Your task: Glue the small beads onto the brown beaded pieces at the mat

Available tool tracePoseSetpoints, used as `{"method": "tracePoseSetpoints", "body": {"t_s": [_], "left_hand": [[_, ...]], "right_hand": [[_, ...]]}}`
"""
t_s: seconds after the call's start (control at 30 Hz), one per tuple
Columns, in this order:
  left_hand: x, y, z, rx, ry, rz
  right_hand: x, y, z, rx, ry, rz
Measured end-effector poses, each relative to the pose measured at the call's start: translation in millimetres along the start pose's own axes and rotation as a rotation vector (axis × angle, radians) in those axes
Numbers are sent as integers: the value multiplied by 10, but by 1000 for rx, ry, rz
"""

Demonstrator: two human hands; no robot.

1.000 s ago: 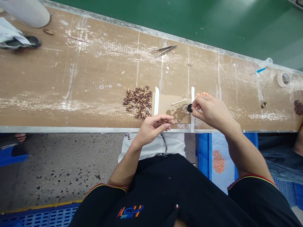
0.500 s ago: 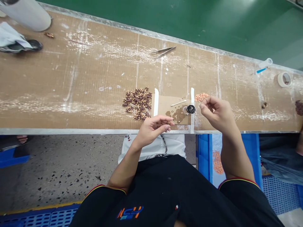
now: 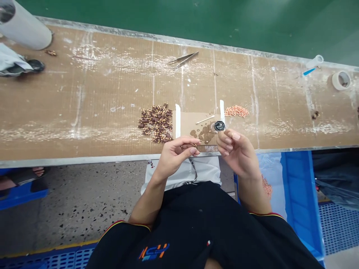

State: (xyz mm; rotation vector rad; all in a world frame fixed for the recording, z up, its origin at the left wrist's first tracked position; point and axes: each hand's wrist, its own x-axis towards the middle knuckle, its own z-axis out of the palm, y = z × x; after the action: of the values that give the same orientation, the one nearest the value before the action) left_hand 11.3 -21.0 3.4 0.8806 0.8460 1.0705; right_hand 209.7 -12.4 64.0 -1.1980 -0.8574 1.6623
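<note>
My left hand (image 3: 175,152) is at the bench's front edge, its thumb and fingers pinched on a small brown and gold part (image 3: 195,145). My right hand (image 3: 237,151) is close beside it with curled fingers; I cannot tell if anything is between the fingertips. Just beyond the hands lies a cardboard pad (image 3: 193,121) edged by white strips and stained brown. On the pad are a small black round cap (image 3: 219,126) and a thin white stick (image 3: 204,119). A heap of brown parts (image 3: 155,121) lies left of the pad, and a small pile of orange pieces (image 3: 236,111) right of it.
Tweezers (image 3: 183,59) lie farther back on the brown bench (image 3: 84,97). At the far right are a tape roll (image 3: 340,80) and a small clear tube (image 3: 314,63). A white cylinder (image 3: 24,27) stands at the far left. A blue crate (image 3: 297,194) sits below the bench.
My right hand went from the black cap to the orange pile, then pulled back toward my left hand at the bench edge. The left hand stayed put with its part.
</note>
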Motion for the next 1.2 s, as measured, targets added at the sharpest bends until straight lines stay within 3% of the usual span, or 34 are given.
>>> {"method": "tracePoseSetpoints", "body": {"t_s": [0.3,0.4,0.53,0.63,0.87,1.2], "left_hand": [[-38,64,139,-64,9,61],[-58,66,172,-82,11,109],[-79,59,210,-113,16,170],[-78,65,224,-126,3,234],[-66,68,222,-52,-10,361],[-59,32,161,-29,-36,368]], "right_hand": [[-105,49,137,267,-101,154],[-130,146,152,145,-59,6],[-186,292,208,-233,112,-442],[-211,348,264,-452,95,-639],[-210,361,311,-602,58,-666],[-200,373,325,-626,50,-657]]}}
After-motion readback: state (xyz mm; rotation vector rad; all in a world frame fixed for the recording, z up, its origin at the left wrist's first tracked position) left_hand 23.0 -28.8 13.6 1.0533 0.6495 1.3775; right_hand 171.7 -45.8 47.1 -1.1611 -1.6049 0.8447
